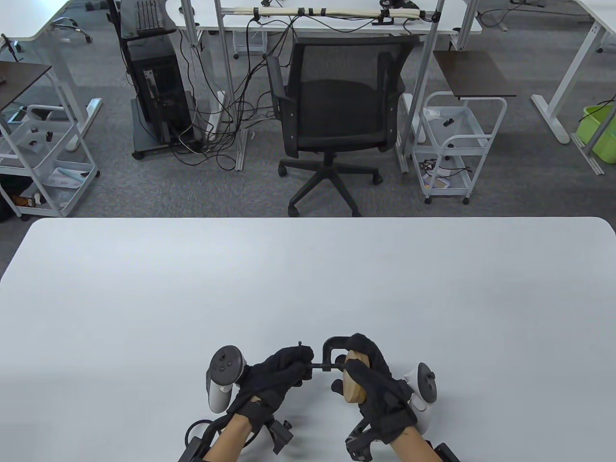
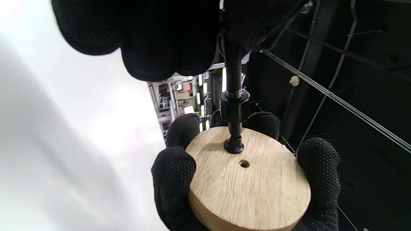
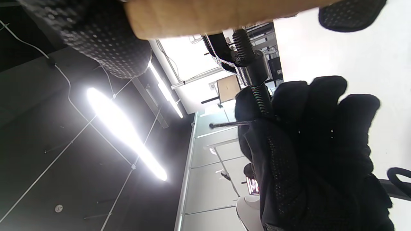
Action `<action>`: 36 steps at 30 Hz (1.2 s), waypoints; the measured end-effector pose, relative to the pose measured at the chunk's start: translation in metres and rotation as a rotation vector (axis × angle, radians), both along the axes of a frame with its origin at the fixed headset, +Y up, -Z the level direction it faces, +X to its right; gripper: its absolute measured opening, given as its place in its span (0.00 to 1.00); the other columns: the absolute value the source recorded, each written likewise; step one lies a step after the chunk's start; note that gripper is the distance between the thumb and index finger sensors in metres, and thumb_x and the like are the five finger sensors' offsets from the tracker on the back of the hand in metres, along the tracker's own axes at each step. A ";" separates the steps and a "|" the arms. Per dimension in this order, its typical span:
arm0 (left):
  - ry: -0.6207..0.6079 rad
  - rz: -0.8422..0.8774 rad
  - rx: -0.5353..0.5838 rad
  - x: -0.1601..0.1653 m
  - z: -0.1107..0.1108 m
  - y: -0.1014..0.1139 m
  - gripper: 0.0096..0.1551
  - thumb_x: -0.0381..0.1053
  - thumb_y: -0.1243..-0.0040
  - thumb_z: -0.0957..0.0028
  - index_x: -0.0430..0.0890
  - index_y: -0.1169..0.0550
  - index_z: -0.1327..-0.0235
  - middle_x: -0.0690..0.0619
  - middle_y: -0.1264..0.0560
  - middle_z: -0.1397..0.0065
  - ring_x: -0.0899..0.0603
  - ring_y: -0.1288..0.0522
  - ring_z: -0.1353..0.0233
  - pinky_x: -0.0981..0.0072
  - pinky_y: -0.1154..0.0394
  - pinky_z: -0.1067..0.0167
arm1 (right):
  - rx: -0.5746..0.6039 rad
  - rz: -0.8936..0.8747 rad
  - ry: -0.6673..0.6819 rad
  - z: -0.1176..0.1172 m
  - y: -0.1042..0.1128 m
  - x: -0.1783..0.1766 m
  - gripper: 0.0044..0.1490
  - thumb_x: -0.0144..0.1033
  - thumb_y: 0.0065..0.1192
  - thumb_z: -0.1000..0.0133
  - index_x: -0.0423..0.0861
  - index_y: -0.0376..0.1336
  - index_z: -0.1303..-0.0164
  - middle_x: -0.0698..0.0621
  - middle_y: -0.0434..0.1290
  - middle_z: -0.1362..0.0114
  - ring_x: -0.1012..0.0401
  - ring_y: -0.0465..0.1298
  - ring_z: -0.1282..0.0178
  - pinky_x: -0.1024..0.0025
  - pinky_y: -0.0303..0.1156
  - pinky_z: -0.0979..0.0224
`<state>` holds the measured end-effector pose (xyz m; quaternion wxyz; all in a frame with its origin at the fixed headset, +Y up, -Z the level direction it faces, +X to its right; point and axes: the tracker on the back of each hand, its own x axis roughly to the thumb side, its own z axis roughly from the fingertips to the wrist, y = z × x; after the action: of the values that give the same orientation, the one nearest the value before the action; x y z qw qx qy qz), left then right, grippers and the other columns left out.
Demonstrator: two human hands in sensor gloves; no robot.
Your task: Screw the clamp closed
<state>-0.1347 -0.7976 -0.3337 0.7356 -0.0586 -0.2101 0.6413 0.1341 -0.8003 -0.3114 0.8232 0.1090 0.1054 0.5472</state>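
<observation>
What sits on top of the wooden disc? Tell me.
In the left wrist view the clamp screw's round foot presses on the wooden disc, beside a small hole. Right hand fingers wrap its rim. The disc's underside and the clamp's other end are hidden.

The black metal C-shaped screw clamp (image 1: 332,358) is held above the near edge of the white table, lying on its side with its frame arching away from the person; its threaded screw (image 2: 231,69) runs level toward the left and ends in a thin cross-pin handle (image 3: 229,124). The round, pale wooden disc (image 2: 249,183), with a small hole near its centre, sits edge-up in the clamp's mouth; the screw's small round foot (image 2: 234,146) presses against its flat face.
</observation>
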 end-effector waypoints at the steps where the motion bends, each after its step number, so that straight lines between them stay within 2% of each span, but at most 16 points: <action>1: 0.002 -0.007 0.028 0.000 0.001 0.002 0.26 0.49 0.36 0.46 0.58 0.24 0.32 0.48 0.23 0.33 0.36 0.23 0.34 0.41 0.25 0.39 | -0.014 -0.016 0.006 0.000 0.000 0.000 0.46 0.58 0.72 0.43 0.50 0.53 0.22 0.55 0.48 0.15 0.33 0.53 0.25 0.30 0.65 0.39; 3: 0.004 -0.004 0.060 0.000 0.001 0.003 0.25 0.48 0.35 0.47 0.59 0.23 0.35 0.48 0.24 0.31 0.36 0.24 0.32 0.40 0.26 0.38 | -0.031 -0.039 0.005 0.000 -0.002 0.000 0.46 0.58 0.72 0.43 0.50 0.53 0.22 0.56 0.48 0.16 0.33 0.53 0.25 0.30 0.65 0.39; 6: -0.004 0.031 0.051 0.002 0.002 0.003 0.23 0.46 0.35 0.47 0.59 0.21 0.38 0.47 0.25 0.30 0.36 0.25 0.32 0.40 0.26 0.38 | -0.034 -0.044 0.008 0.000 -0.002 0.000 0.46 0.58 0.72 0.43 0.50 0.53 0.22 0.55 0.48 0.15 0.33 0.53 0.25 0.30 0.65 0.39; 14: 0.000 0.022 0.040 0.002 0.002 0.001 0.24 0.47 0.35 0.46 0.57 0.23 0.35 0.48 0.25 0.30 0.36 0.24 0.32 0.40 0.26 0.38 | -0.025 -0.037 0.001 0.000 -0.002 0.000 0.46 0.58 0.72 0.43 0.50 0.53 0.22 0.55 0.48 0.16 0.33 0.53 0.25 0.30 0.65 0.39; 18: -0.064 0.040 -0.099 0.000 0.000 -0.008 0.39 0.54 0.35 0.46 0.53 0.36 0.20 0.44 0.32 0.24 0.32 0.31 0.27 0.38 0.29 0.36 | -0.046 -0.078 0.005 -0.001 -0.003 0.002 0.46 0.57 0.72 0.43 0.50 0.53 0.22 0.55 0.48 0.15 0.33 0.52 0.24 0.30 0.65 0.38; 23: -0.007 -0.019 -0.153 -0.003 -0.002 -0.014 0.42 0.59 0.36 0.45 0.45 0.36 0.21 0.39 0.33 0.24 0.30 0.32 0.28 0.38 0.29 0.38 | -0.028 -0.075 -0.019 -0.002 0.000 0.005 0.46 0.58 0.72 0.43 0.50 0.53 0.22 0.55 0.48 0.15 0.33 0.52 0.24 0.30 0.65 0.38; 28: 0.025 -0.064 -0.214 -0.004 0.000 -0.019 0.50 0.67 0.41 0.44 0.36 0.39 0.22 0.35 0.35 0.25 0.27 0.33 0.29 0.37 0.30 0.39 | -0.040 -0.081 -0.029 -0.002 -0.001 0.007 0.46 0.58 0.72 0.42 0.50 0.53 0.22 0.55 0.48 0.15 0.33 0.52 0.24 0.30 0.65 0.38; 30: 0.067 -0.081 -0.220 -0.006 0.000 -0.020 0.49 0.69 0.43 0.45 0.36 0.36 0.24 0.35 0.33 0.26 0.27 0.32 0.30 0.37 0.29 0.40 | -0.040 -0.078 -0.039 -0.002 -0.001 0.008 0.46 0.58 0.72 0.43 0.50 0.53 0.22 0.55 0.48 0.16 0.33 0.52 0.24 0.30 0.65 0.38; 32: 0.103 -0.101 -0.217 -0.008 0.000 -0.019 0.44 0.72 0.45 0.44 0.38 0.26 0.33 0.37 0.26 0.32 0.27 0.28 0.34 0.39 0.26 0.43 | -0.037 -0.075 -0.040 -0.003 -0.001 0.008 0.46 0.58 0.72 0.43 0.50 0.53 0.22 0.55 0.48 0.15 0.33 0.52 0.24 0.30 0.65 0.38; 34: 0.074 -0.096 -0.219 -0.008 0.000 -0.019 0.39 0.73 0.47 0.44 0.40 0.17 0.47 0.41 0.18 0.42 0.30 0.21 0.42 0.41 0.23 0.48 | -0.037 -0.075 -0.040 -0.002 -0.001 0.008 0.46 0.58 0.72 0.43 0.50 0.53 0.22 0.55 0.48 0.15 0.33 0.52 0.24 0.30 0.65 0.38; 36: 0.001 -0.056 -0.243 -0.005 -0.001 -0.019 0.39 0.73 0.49 0.43 0.41 0.15 0.50 0.41 0.17 0.42 0.30 0.21 0.41 0.41 0.23 0.47 | -0.036 -0.066 -0.029 -0.002 -0.001 0.008 0.46 0.57 0.72 0.43 0.50 0.53 0.22 0.55 0.48 0.15 0.33 0.52 0.25 0.30 0.64 0.38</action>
<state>-0.1395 -0.8169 -0.3343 0.7409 -0.1528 -0.1286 0.6412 0.1416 -0.8009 -0.3139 0.8441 0.0897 0.0997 0.5191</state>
